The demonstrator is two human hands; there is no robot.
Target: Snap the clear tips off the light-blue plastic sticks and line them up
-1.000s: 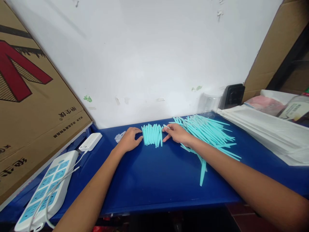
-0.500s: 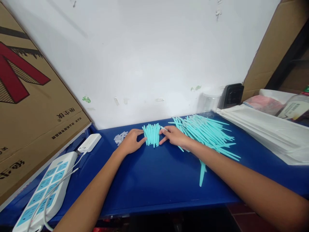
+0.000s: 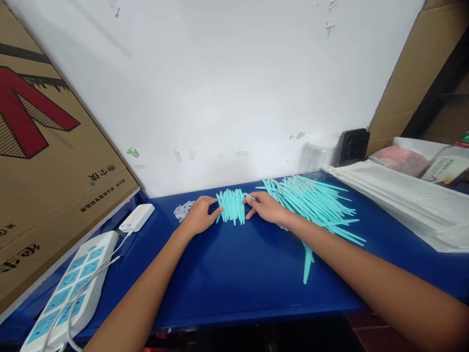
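Note:
A compact row of flat, tapered turquoise sticks [image 3: 231,206] lies on the blue table between my hands. At its left edge is my left hand [image 3: 201,213], with thumb and forefinger apart and their tips against the outer sticks. My right hand [image 3: 268,207] is at the right edge, its fingers bent toward the row. A narrow pale strip [image 3: 249,196] shows between its upper fingers; its kind is too small to make out. Beyond my right hand spreads a large loose pile of the same turquoise sticks [image 3: 311,200]. Small pale grey pieces [image 3: 183,210] lie behind my left hand.
On the left are a white power strip [image 3: 73,288] with cables, a small white box-shaped device [image 3: 137,218] and a large cardboard box [image 3: 54,142]. To the right lie stacked white sheets or bags [image 3: 410,205]. A clear container [image 3: 319,159] stands by the white wall [image 3: 227,88].
The row of sticks looks slightly wider on its right side, and my right hand has shifted a little to the right. My left hand stays at the row's left edge.

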